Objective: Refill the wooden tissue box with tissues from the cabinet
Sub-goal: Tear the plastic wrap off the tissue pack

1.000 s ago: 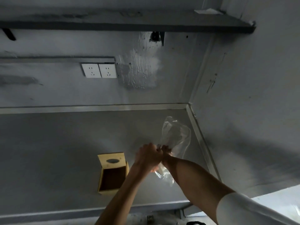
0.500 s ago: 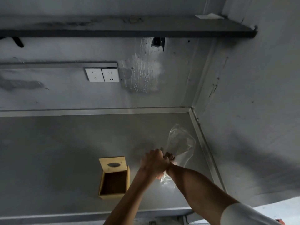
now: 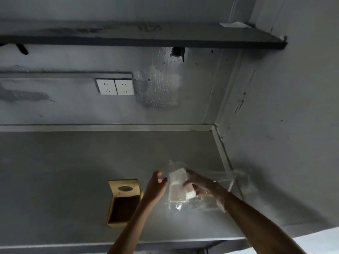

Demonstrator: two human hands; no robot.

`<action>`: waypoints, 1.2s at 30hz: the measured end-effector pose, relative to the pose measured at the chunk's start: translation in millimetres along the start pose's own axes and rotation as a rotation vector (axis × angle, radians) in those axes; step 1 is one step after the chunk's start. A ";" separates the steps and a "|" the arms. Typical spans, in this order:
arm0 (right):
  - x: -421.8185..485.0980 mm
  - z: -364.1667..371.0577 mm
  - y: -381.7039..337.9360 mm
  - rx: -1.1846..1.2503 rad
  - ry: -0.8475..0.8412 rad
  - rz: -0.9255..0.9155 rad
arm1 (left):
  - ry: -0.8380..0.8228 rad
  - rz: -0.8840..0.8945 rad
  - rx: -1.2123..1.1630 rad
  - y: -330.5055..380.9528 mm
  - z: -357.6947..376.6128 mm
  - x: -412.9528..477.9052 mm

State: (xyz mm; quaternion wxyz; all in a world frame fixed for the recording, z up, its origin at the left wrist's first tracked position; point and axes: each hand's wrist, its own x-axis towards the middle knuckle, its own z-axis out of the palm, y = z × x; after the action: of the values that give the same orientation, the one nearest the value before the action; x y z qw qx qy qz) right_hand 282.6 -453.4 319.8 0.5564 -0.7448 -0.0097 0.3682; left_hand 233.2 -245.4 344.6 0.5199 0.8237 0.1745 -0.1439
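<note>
Right hand [image 3: 200, 186] gripped white tissue block [image 3: 177, 186] half-freed from clear plastic wrap [image 3: 205, 203]; left hand [image 3: 156, 187] open; yellow wooden tissue box [image 3: 123, 202] at 9 o'clock, unfilled.

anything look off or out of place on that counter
The wooden tissue box lies tipped on its side on the counter, its inside open and empty. The wall patch beside the sockets looks rough.

tissue box [image 3: 123, 200]: yellow wood, dark oval slot | tissues [image 3: 177, 187]: white | wrapper [image 3: 205, 200]: clear | counter [image 3: 64, 171]: grey | sockets [image 3: 115, 86]: white | shelf [image 3: 143, 38]: dark grey
</note>
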 end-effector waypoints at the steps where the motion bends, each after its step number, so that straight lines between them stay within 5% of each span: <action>1: -0.2 -3.4 6.0 0.134 -0.045 -0.033 | -0.015 -0.009 0.012 -7.4 4.9 0.1; 5: -35.7 1.4 -15.6 0.518 -0.084 -0.029 | -0.207 -0.073 -0.267 -17.8 18.8 -2.7; 9: -50.6 9.2 -16.7 0.569 0.010 -0.006 | -0.320 -0.010 -0.390 -14.9 27.6 -2.1; 20: -52.7 27.9 5.2 0.105 0.222 -0.070 | -0.250 0.056 -0.457 -2.5 42.1 -10.0; 31: -28.4 29.4 10.1 0.162 0.290 -0.227 | -0.261 0.068 -0.464 -31.7 35.1 -16.2; 36: -34.5 32.5 7.0 -0.044 0.380 -0.237 | -0.202 0.033 -0.494 -29.1 33.9 -21.2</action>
State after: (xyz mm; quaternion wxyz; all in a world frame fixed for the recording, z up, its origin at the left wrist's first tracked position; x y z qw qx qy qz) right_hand 236.5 -443.9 328.9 0.5713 -0.8063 -0.0001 0.1531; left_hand 199.5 -267.5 315.9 0.7221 0.6561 0.1382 -0.1701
